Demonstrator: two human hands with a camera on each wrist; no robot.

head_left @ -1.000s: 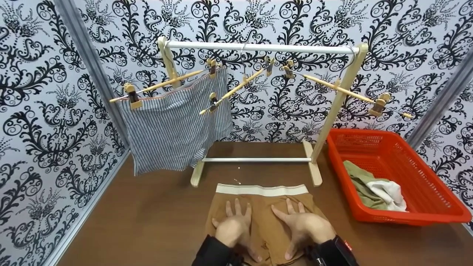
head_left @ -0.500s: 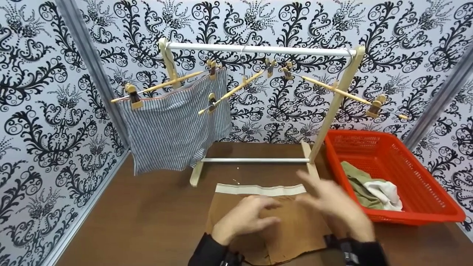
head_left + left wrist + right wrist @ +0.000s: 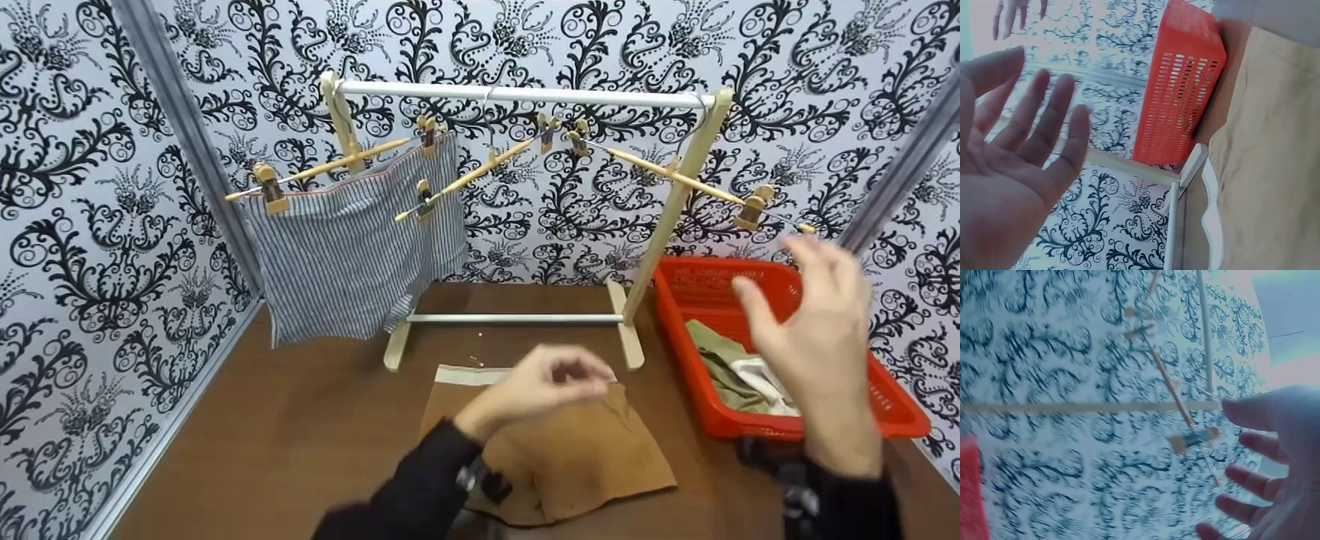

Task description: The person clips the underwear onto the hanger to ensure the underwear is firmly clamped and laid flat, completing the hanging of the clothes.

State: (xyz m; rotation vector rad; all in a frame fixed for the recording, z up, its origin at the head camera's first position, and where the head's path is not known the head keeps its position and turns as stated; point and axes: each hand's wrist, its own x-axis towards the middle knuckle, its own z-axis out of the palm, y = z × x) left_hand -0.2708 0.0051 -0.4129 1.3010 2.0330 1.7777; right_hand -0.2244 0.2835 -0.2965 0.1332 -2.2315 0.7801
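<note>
Brown shorts point(image 3: 577, 450) with a cream waistband lie flat on the table, the waistband toward the rack. Above them hovers my left hand point(image 3: 536, 386), fingers loosely bent and holding nothing; the left wrist view shows its bare palm point(image 3: 1005, 185). My right hand point(image 3: 821, 322) is raised in front of the red basket, fingers spread and grasping nothing. Nearest to it is the right clip hanger point(image 3: 675, 176), whose outer clip point(image 3: 750, 210) is just beyond the fingertips. The right wrist view has this hanger point(image 3: 1168, 379) beside the hand, apart from it.
A wooden rack with a white rail point(image 3: 525, 94) stands behind the shorts. Striped shorts point(image 3: 352, 247) are clipped to the left hanger; the middle hanger point(image 3: 480, 172) carries nothing. The red basket point(image 3: 686, 360) at right holds olive point(image 3: 720, 367) and white cloth point(image 3: 761, 379). Patterned walls enclose the table.
Both hands have lifted off the brown shorts, where they were pressing flat. The right hand has moved right and up toward the right hanger; the left has risen slightly toward the waistband.
</note>
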